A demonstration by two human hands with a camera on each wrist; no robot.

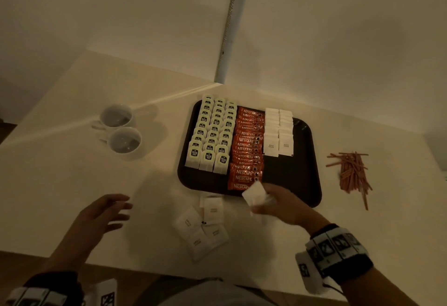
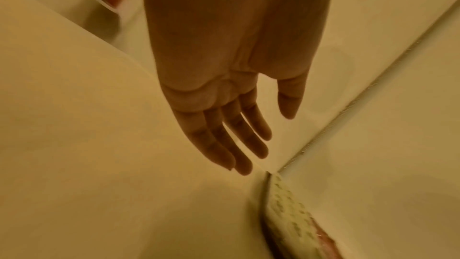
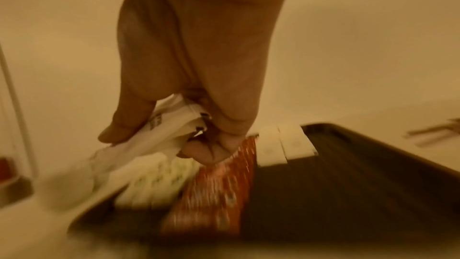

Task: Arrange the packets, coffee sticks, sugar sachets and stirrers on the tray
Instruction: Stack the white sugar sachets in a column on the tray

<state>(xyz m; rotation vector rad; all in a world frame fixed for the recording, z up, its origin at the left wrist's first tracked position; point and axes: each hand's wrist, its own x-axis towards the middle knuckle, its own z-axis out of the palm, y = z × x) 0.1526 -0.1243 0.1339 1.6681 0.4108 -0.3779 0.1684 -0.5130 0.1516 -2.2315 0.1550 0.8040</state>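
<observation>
A dark tray (image 1: 304, 175) holds three rows of white tea packets (image 1: 212, 136), a column of red coffee sticks (image 1: 246, 148) and two rows of white sugar sachets (image 1: 278, 129). My right hand (image 1: 278, 201) hovers over the tray's near edge and grips white sugar sachets (image 1: 255, 194) (image 3: 169, 133) between thumb and curled fingers. Several more sugar sachets (image 1: 205, 223) lie loose on the table in front of the tray. A pile of brown stirrers (image 1: 352, 172) lies right of the tray. My left hand (image 1: 106, 211) (image 2: 231, 125) floats over the table with straight fingers, holding nothing.
Two white cups (image 1: 121, 129) stand left of the tray on the pale table (image 1: 72, 172). The table meets a wall corner behind the tray. The table's near edge (image 1: 145, 269) runs just below the loose sachets.
</observation>
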